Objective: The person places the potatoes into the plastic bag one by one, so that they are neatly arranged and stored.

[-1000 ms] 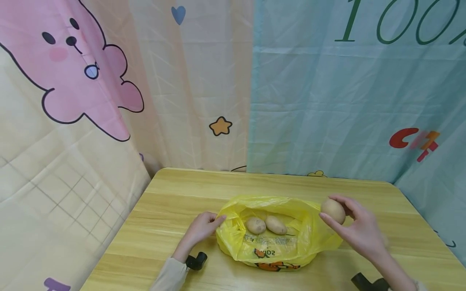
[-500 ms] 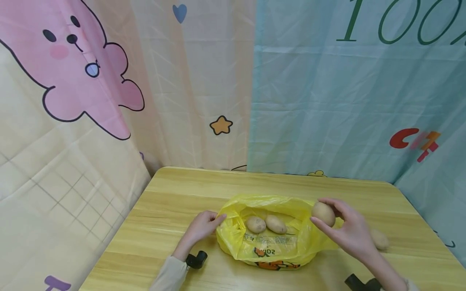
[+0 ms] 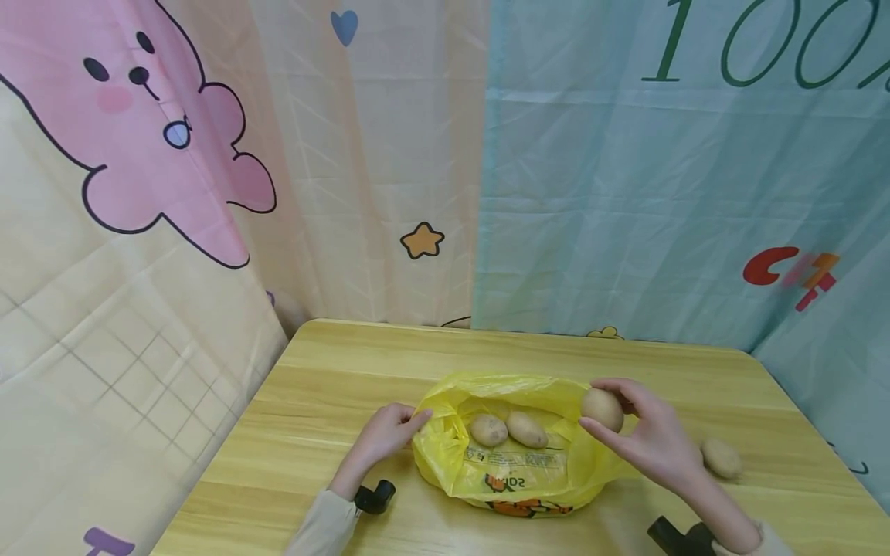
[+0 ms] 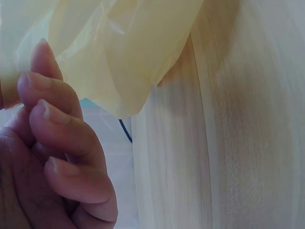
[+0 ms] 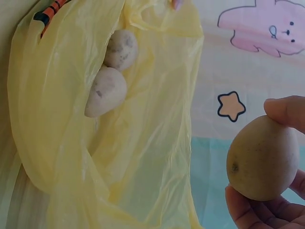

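Head view, taken outward from the person, begins with two black wrist-worn devices, set below the left and right ends of a thin, translucent yellow plastic bag with orange-and-black print, the landmark here. At the bag's left end, the bare left hand pinches the rim between thumb and finger, its other fingers loosely bent in the left wrist view. At the right end, the bare right hand grips a smooth, tan, egg-shaped potato between thumb and fingertips. The key relation runs sideways: the bag's long axis stretches left to right, and its gaping mouth lies to the left of and lower than the held potato, with the right hand the nearer to that end. Whether the potato already overhangs the rim is hard to tell. Inside the bag, toward its left half, two pale tan oval potatoes lie side by side. Another oval tan potato rests well right of the bag on the yellowish wood-grain table. Beyond the bag hang cream-and-peach and pale blue-green printed fabric curtains.
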A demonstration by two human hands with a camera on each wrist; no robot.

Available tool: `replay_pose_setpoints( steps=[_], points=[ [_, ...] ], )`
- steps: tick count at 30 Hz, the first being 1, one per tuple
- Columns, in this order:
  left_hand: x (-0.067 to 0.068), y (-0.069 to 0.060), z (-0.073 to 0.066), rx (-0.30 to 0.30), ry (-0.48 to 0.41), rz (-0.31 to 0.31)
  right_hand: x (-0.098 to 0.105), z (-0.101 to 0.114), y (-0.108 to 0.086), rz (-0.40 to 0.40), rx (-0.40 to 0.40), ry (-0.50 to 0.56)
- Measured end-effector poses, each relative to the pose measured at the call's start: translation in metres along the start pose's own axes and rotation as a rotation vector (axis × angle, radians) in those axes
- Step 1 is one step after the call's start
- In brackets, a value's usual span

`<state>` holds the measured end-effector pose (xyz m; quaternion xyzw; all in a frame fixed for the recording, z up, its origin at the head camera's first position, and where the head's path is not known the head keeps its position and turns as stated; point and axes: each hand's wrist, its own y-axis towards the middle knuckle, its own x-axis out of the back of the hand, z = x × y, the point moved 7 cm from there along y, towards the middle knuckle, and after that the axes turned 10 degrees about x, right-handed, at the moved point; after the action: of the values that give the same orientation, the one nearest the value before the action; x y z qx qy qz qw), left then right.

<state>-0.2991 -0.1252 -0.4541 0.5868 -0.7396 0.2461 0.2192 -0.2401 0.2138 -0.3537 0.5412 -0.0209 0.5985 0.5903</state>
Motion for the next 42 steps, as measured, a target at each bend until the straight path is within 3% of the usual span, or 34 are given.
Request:
replay_pose_setpoints(
  steps=[11, 19, 31, 42],
  points=[
    [0.0, 0.0, 0.0, -0.004, 0.006, -0.002, -0.014, 0.0, 0.01, 0.055, 0.01, 0.052],
    [0.001, 0.0, -0.001, -0.007, 0.007, -0.005, -0.025, -0.004, 0.014, 0.126, 0.009, 0.042],
    [0.001, 0.0, 0.0, -0.005, 0.004, -0.01, -0.044, -0.003, 0.021, 0.243, 0.016, 0.14],
    [0.001, 0.0, 0.0, -0.007, 0.006, -0.007, -0.059, -0.012, 0.022, 0.323, 0.023, 0.142]
  ],
)
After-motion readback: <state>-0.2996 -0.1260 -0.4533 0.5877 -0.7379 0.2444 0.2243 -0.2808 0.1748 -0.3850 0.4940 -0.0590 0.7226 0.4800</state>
